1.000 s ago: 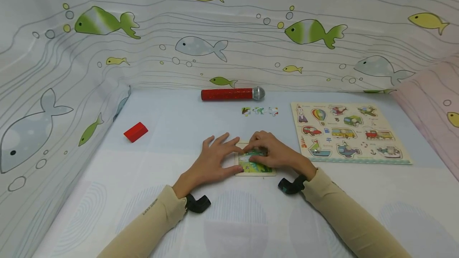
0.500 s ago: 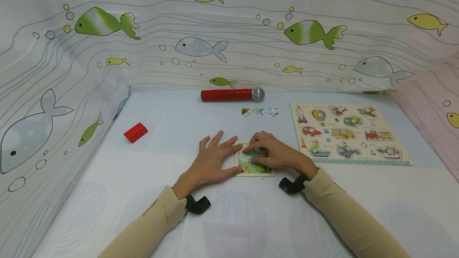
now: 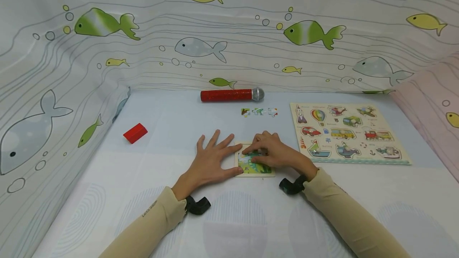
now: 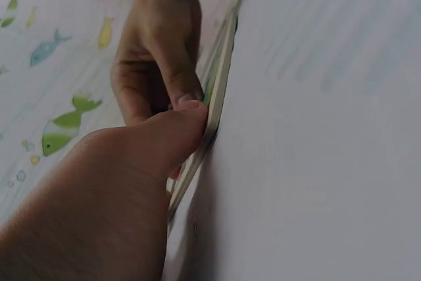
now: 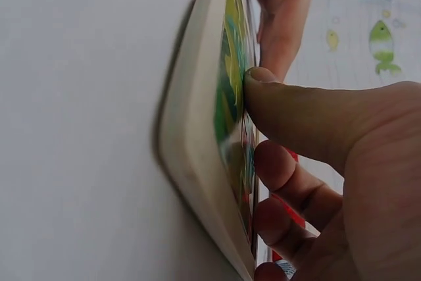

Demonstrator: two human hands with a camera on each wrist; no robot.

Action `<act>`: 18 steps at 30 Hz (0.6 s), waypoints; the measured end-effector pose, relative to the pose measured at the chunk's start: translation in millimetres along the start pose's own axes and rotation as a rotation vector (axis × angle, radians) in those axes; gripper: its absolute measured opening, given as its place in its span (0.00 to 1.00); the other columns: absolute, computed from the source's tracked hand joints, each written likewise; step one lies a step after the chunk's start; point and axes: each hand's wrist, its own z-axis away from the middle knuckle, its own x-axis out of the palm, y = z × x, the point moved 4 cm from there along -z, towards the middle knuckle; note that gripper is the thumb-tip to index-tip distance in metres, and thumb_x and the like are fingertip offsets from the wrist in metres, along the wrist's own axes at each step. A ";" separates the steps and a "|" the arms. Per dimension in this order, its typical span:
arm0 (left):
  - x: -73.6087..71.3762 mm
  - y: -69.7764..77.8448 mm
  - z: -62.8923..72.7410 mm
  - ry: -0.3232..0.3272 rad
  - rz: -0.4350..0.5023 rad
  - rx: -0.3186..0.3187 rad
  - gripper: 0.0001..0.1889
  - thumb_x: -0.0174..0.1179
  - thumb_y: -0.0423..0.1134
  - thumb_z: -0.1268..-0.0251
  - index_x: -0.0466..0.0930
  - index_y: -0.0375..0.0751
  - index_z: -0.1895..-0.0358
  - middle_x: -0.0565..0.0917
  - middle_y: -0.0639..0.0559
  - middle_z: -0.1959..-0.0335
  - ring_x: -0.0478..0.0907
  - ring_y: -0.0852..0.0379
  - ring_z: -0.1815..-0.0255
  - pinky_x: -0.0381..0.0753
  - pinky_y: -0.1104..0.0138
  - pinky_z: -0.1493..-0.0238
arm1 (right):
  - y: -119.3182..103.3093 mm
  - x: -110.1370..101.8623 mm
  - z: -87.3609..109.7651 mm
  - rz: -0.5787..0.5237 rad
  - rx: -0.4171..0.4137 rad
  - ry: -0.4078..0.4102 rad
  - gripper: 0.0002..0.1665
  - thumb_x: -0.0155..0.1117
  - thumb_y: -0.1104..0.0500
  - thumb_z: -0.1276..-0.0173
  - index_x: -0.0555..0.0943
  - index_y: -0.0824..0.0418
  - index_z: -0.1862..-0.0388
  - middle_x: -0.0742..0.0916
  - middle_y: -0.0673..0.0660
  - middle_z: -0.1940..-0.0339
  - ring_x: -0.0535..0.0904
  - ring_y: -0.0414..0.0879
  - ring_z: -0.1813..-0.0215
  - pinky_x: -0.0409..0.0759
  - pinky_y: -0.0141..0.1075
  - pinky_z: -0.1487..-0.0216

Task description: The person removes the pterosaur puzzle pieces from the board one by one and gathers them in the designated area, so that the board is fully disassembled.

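A small jigsaw puzzle board (image 3: 255, 175) with a pale wooden frame and a green picture lies on the table between both hands. My left hand (image 3: 209, 162) is spread with straight fingers, its thumb and index fingertips resting on the board's left side. From the right, my right hand (image 3: 274, 150) presses on the picture; thumb and index finger stand apart on it. In the right wrist view that thumb (image 5: 296, 113) lies against the green picture (image 5: 230, 64), with other fingertips touching farther along. Part of the picture is hidden under the right hand.
Several loose puzzle pieces (image 3: 259, 112) lie in a row behind the board. Farther back is a red toy microphone (image 3: 229, 95). A vehicle peg puzzle (image 3: 344, 158) lies at right, a red block (image 3: 135, 133) at left. Fish-print cloth (image 3: 150, 23) walls the back and sides.
My left fingers have spread wider and shifted slightly left, the thumb staying at the board. The right hand stays on the picture with only slight finger movement.
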 end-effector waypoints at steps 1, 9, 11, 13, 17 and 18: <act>0.0 0.3 0.0 -0.001 0.003 -0.002 0.39 0.53 0.76 0.40 0.68 0.70 0.26 0.61 0.58 0.18 0.44 0.40 0.14 0.37 0.31 0.26 | -0.1 0.0 0.1 -0.003 0.002 0.004 0.17 0.73 0.57 0.34 0.89 0.48 0.47 0.83 0.48 0.63 0.66 0.42 0.63 0.54 0.41 0.59; 0.3 1.7 -0.4 -0.006 -0.004 -0.022 0.38 0.54 0.75 0.40 0.69 0.70 0.26 0.60 0.56 0.18 0.44 0.38 0.14 0.38 0.30 0.26 | 4.2 1.6 -0.1 -0.041 0.009 0.037 0.15 0.74 0.57 0.36 0.90 0.47 0.50 0.82 0.46 0.67 0.66 0.43 0.63 0.53 0.42 0.59; 0.1 1.9 -0.5 -0.007 -0.007 -0.021 0.38 0.54 0.75 0.40 0.69 0.70 0.26 0.60 0.56 0.18 0.44 0.38 0.15 0.38 0.30 0.26 | 5.8 2.2 -0.2 -0.053 0.011 0.043 0.14 0.74 0.57 0.35 0.90 0.47 0.50 0.82 0.45 0.67 0.66 0.43 0.62 0.53 0.42 0.59; -0.2 2.1 -0.5 -0.011 -0.009 -0.021 0.38 0.54 0.75 0.40 0.68 0.70 0.26 0.60 0.56 0.18 0.44 0.38 0.14 0.38 0.30 0.26 | 6.1 2.5 -0.2 -0.064 0.016 0.047 0.14 0.74 0.57 0.36 0.90 0.47 0.51 0.82 0.45 0.67 0.66 0.44 0.62 0.53 0.42 0.58; -0.7 2.2 -0.6 -0.018 -0.011 -0.021 0.39 0.54 0.75 0.40 0.68 0.70 0.25 0.60 0.56 0.18 0.44 0.38 0.14 0.39 0.30 0.26 | 5.7 3.5 -0.6 -0.081 0.026 0.058 0.13 0.75 0.57 0.36 0.90 0.48 0.52 0.83 0.44 0.67 0.66 0.44 0.62 0.53 0.42 0.58; -0.7 2.2 -0.6 -0.020 -0.011 -0.022 0.39 0.54 0.75 0.40 0.68 0.70 0.25 0.60 0.56 0.18 0.44 0.38 0.14 0.39 0.30 0.26 | 5.3 3.5 -0.6 -0.084 0.026 0.062 0.13 0.75 0.58 0.36 0.90 0.48 0.52 0.83 0.44 0.67 0.66 0.45 0.62 0.53 0.42 0.58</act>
